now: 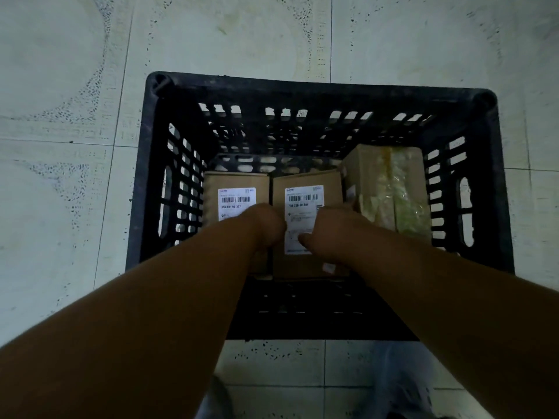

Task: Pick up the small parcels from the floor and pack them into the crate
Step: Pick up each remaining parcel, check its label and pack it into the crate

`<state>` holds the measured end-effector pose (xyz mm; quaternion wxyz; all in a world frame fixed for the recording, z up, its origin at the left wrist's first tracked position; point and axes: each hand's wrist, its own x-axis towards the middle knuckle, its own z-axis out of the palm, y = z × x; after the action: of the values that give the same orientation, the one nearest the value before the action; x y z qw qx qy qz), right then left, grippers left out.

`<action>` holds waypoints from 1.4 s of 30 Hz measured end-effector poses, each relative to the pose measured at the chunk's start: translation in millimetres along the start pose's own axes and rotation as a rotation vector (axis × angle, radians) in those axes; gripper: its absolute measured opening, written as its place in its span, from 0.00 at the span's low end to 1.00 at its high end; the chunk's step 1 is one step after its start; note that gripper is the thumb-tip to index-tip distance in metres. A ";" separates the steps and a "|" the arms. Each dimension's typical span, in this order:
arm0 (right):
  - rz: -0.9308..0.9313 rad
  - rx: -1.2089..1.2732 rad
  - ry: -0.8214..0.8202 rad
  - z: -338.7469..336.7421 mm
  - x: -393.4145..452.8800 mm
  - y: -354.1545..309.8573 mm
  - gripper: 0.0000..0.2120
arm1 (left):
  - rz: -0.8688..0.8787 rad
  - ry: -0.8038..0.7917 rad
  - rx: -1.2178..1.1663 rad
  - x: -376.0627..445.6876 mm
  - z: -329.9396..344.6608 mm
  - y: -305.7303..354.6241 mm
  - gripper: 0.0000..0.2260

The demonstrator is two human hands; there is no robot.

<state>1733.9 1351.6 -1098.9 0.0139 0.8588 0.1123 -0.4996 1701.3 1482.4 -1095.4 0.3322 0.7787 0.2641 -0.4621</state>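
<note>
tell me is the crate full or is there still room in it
Not full. Three parcels sit on the black crate's bottom, and bare floor of it shows in front of the middle parcel.

- Both hands, left (266, 225) and right (328, 234), hide the lower labels of two brown cardboard parcels (305, 182).
- Fingers curl out of sight.
- Black plastic crate's (302, 86) near wall lies behind forearms.
- Label print too small to read.

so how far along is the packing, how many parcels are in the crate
Done: two parcels already sit in the black crate, a labelled one on the left and a taped one on the right. In hand: both hands, left and right, grip the middle labelled parcel, settling it between them. Left: no parcels show on the visible floor, so I cannot tell what remains.
</note>
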 end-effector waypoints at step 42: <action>-0.218 -0.152 0.302 -21.7 0.5 -16.9 0.30 | 0.157 0.362 0.490 0.0 -19.2 9.4 0.21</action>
<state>1749.1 1371.1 -1087.0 0.0077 0.9032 0.2430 -0.3538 1718.5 1491.0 -1086.0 0.1167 0.9232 0.1388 -0.3390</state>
